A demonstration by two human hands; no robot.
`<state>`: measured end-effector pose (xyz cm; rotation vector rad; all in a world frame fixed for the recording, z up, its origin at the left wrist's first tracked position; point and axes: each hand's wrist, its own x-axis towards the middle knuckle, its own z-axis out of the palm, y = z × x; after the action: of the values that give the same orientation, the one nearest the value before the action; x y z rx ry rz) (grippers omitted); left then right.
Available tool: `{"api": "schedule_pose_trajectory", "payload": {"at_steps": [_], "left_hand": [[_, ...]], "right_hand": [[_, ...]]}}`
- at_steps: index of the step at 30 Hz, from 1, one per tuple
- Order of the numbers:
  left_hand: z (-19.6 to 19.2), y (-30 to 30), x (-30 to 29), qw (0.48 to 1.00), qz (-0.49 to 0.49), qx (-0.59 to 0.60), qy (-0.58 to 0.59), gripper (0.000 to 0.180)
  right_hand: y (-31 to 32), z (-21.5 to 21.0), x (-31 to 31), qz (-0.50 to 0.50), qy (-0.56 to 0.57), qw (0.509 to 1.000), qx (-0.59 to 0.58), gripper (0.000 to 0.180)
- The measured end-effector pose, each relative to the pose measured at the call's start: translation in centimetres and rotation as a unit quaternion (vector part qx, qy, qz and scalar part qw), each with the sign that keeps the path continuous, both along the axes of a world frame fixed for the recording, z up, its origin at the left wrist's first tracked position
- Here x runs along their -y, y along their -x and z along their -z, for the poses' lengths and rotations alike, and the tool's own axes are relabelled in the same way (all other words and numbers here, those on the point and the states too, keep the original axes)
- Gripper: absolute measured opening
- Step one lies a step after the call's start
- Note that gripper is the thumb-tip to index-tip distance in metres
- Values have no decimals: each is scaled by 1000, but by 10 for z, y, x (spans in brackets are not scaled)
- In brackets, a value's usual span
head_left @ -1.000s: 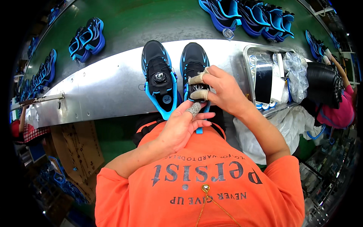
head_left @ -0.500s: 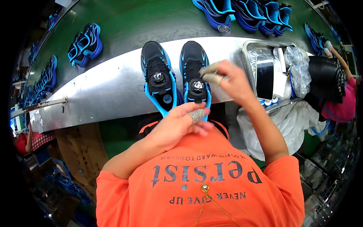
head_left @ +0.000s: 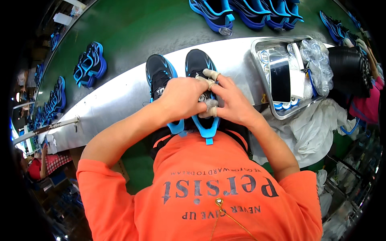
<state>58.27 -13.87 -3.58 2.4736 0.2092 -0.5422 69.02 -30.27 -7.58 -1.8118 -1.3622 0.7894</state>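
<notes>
Two black sneakers with bright blue trim stand side by side on the metal ledge, toes away from me. Over the tongue of the right sneaker point(head_left: 198, 60) both of my hands meet. My left hand point(head_left: 181, 96) has its fingers bent and closed at the lacing area, partly hiding the left sneaker point(head_left: 158, 68). My right hand point(head_left: 231, 100), wearing pale finger covers, closes around the right sneaker's upper from the other side. The round dial on its tongue is mostly hidden by the fingers.
A metal tray point(head_left: 277, 114) at the right holds a phone point(head_left: 280, 78), plastic bags and small round parts. Behind the ledge, more sneakers point(head_left: 90, 64) stand on a green belt point(head_left: 132, 28). A white sheet point(head_left: 299, 140) hangs below the tray. Other people work at both sides.
My left hand has moved up from the heel opening onto the right sneaker's tongue. My right hand has come down and in to meet it there. Sneakers on the belt appear shifted.
</notes>
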Motion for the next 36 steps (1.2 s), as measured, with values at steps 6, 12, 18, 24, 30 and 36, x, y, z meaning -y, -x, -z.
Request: {"api": "schedule_pose_trajectory", "payload": {"at_steps": [6, 12, 18, 24, 30, 36], "left_hand": [[1, -2, 4, 998, 39, 50, -20, 38], [-7, 23, 7, 974, -55, 204, 86, 44], [-29, 66, 46, 865, -332, 28, 375, 17], [-22, 73, 58, 584, -484, -95, 645, 48], [-13, 70, 66, 577, -459, -49, 674, 50], [-39, 67, 24, 894, -267, 48, 356, 24]], "right_hand": [[-2, 6, 5, 10, -9, 1000, -14, 73], [-17, -17, -1, -20, 34, 997, -72, 75], [-20, -34, -13, -66, 23, 996, -64, 50], [-15, -48, -19, 5, 56, 997, -50, 29], [-3, -38, -19, -8, 37, 999, 29, 29], [-13, -45, -13, -4, 97, 995, -6, 40]]}}
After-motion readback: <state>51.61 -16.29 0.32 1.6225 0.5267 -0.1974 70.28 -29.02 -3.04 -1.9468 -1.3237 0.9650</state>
